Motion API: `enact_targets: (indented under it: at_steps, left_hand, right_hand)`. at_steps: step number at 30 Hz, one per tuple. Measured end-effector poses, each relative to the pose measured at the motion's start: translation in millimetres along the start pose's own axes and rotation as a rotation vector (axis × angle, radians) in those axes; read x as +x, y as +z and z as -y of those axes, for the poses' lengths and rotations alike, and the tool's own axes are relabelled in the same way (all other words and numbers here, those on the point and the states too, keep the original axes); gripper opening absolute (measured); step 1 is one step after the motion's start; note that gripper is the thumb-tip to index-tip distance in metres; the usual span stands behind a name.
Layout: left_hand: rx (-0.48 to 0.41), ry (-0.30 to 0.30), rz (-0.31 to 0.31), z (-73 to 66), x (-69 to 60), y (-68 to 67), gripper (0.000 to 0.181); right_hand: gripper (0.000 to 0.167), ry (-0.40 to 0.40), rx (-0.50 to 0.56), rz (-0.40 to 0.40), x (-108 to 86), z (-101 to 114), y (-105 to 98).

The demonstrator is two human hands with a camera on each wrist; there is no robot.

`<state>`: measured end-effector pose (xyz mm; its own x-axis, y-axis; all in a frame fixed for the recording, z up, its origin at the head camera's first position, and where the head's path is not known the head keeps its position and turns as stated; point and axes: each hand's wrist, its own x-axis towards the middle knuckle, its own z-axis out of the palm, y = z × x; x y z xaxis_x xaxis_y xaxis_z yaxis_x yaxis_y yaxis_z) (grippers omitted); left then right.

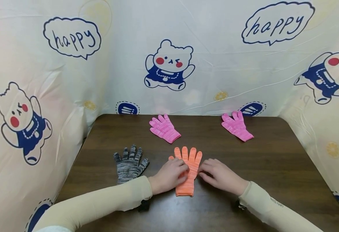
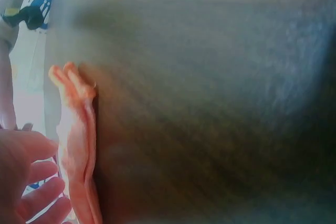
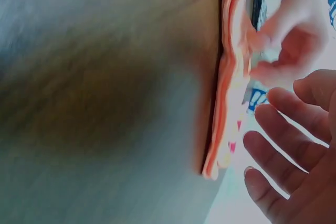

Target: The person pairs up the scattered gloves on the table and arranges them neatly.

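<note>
An orange knit glove lies flat on the brown table, fingers pointing away from me. My left hand reaches over its left side, the fingertips at the palm of the glove and the thumb side of it partly covered. Loosely bent fingers of that hand come up to the glove in the left wrist view. Just right of the glove is my right hand, its fingers relaxed and holding nothing. The right wrist view shows those fingers spread apart, with a gap to the glove.
A grey-and-black striped glove lies to the left, its cuff hidden behind my left sleeve. Two pink gloves are at the table's far side, the other pink glove farther right. A printed curtain surrounds the table.
</note>
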<state>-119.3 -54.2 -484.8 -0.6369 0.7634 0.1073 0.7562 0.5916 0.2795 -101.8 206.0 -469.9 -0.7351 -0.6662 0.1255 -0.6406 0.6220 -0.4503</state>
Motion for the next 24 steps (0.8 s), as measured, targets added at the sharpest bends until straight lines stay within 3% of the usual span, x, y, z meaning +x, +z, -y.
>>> enact_targets:
  at_steps: [6, 13, 24]
  left_hand:
    - [0.026, 0.014, 0.041, -4.4, -4.0, 3.9, 0.025]
    - [-0.012, 0.013, 0.056, -4.6, -5.8, 5.6, 0.027]
    - [0.007, 0.003, 0.062, 1.8, -16.6, 7.1, 0.027]
  right_hand:
    - [0.009, 0.028, -0.05, -0.052, -2.9, -8, -5]
    - [0.009, 0.057, -0.047, -0.045, -5.1, -13, -6]
    - [0.009, 0.066, -0.042, -0.045, -7.3, -17, -6]
